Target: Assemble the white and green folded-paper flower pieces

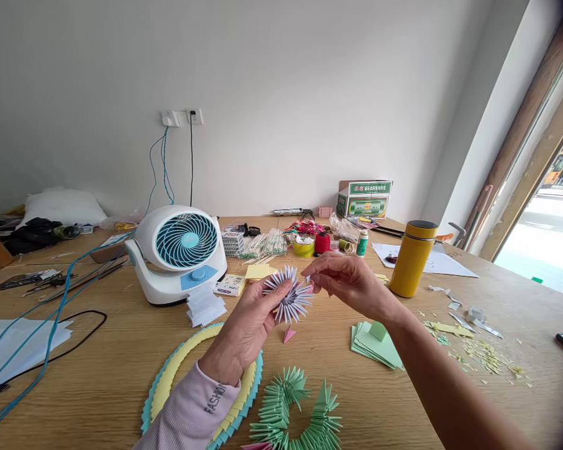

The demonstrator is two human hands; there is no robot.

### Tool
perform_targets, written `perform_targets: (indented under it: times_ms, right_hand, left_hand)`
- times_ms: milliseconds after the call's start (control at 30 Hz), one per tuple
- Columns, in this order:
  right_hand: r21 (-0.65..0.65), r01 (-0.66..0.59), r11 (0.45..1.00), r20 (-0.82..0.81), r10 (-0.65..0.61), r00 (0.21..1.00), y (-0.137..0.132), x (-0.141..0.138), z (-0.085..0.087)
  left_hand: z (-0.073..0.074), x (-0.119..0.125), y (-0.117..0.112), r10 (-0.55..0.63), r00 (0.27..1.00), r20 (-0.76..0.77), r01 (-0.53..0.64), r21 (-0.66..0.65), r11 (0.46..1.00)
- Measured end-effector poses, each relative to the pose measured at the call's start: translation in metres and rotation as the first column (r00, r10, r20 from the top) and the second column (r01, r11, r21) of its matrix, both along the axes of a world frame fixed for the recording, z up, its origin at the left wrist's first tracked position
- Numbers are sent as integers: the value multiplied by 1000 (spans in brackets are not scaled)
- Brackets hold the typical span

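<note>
While the left hand (244, 326) is clamping its left side, a spiked paper ring (296, 309) is occupying mid-frame. The right hand (349, 281) is pinching a small piece (310, 287) at its right edge.

The left hand (246, 325) grips a spiky wheel (298, 304) of folded pale paper, its thumb across the front. At the wheel's two o'clock edge, the right hand (349, 280) pinches a small pink piece (311, 288), mostly hidden. A pink triangle (289, 335) lies just beyond the wheel's six o'clock; farther that way sits a green ring (273, 409), gapped near one o'clock. From the wheel, a yellow-and-blue ring (166, 392) lies between seven and eight, a white fan (145, 244) near ten, green sheets (370, 351) at four.
</note>
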State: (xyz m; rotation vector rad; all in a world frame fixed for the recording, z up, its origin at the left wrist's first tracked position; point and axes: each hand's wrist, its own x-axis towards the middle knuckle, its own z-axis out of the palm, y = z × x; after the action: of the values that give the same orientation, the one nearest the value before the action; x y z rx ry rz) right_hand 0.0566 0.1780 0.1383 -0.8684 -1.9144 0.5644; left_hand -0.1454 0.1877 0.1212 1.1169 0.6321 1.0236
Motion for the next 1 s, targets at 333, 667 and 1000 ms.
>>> perform_targets:
  times_ms: [333, 667, 1000]
  right_hand:
    - [100, 35, 994, 76, -42, 996, 1, 0, 1]
    - [110, 26, 994, 76, -35, 997, 1, -2, 0]
    - [130, 26, 991, 59, -33, 998, 2, -4, -1]
  left_hand:
    - [0, 1, -1, 31, 999, 10, -31, -2, 1000]
    - [-2, 1, 1, 43, 999, 8, -43, 2, 999]
    - [2, 3, -3, 67, 998, -2, -67, -23, 998]
